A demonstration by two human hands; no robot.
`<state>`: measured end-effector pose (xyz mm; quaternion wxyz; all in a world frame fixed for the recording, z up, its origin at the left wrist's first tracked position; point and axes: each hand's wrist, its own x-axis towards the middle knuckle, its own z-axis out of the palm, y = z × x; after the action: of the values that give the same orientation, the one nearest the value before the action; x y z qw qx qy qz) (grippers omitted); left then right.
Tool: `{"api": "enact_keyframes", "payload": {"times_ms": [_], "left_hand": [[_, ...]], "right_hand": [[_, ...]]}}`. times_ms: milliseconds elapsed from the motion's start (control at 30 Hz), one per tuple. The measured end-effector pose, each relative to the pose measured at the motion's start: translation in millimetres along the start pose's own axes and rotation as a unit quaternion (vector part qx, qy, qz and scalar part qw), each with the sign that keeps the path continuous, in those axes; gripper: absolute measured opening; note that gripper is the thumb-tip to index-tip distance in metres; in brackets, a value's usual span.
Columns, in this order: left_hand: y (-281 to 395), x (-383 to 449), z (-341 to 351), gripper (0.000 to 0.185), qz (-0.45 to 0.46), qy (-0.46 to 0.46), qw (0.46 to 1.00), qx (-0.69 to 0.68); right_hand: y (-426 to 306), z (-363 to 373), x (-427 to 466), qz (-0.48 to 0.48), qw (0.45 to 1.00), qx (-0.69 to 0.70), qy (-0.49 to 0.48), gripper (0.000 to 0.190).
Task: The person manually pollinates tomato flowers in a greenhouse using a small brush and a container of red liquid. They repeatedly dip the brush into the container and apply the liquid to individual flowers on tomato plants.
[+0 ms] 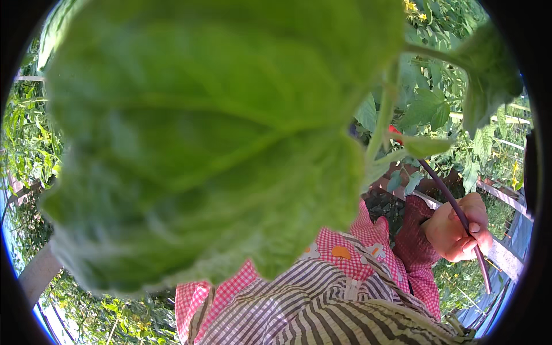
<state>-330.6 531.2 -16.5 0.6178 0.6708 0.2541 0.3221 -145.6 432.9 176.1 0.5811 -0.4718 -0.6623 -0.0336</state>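
A large, blurred green leaf (207,142) fills the middle of the head view, very close to the camera. On the right, my right hand (463,228) grips a thin, dark tube or rod (446,194), with fingers wrapped around it near its lower end. The rod slants up and left towards a small red part (395,134), mostly hidden by foliage. A plant stem (385,112) stands between the big leaf and the rod. My left hand is out of view; the leaf may hide it.
Tomato-like plants with yellow flowers (412,6) crowd the upper right. More foliage (32,133) grows on the left. Pale beams (506,256) run along the right, past my hand; another curved beam (41,274) is at lower left. Blue sheeting (519,233) lines the right edge.
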Motion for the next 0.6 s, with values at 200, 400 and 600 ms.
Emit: {"api": "enact_keyframes", "payload": {"times_ms": [200, 400, 600], "left_hand": [[-26, -8, 15, 0.049, -0.02, -0.028, 0.982, -0.183], [36, -10, 1, 0.047, 0.065, 0.015, 0.997, 0.036], [36, 0, 6, 0.045, 0.094, 0.025, 0.989, 0.113]], "right_hand": [[2, -15, 1, -0.014, 1.0, 0.01, -0.021, 0.034], [16, -16, 12, -0.058, 0.995, 0.063, 0.055, 0.035], [34, 39, 61, 0.028, 0.997, 0.065, -0.031, 0.029]]}}
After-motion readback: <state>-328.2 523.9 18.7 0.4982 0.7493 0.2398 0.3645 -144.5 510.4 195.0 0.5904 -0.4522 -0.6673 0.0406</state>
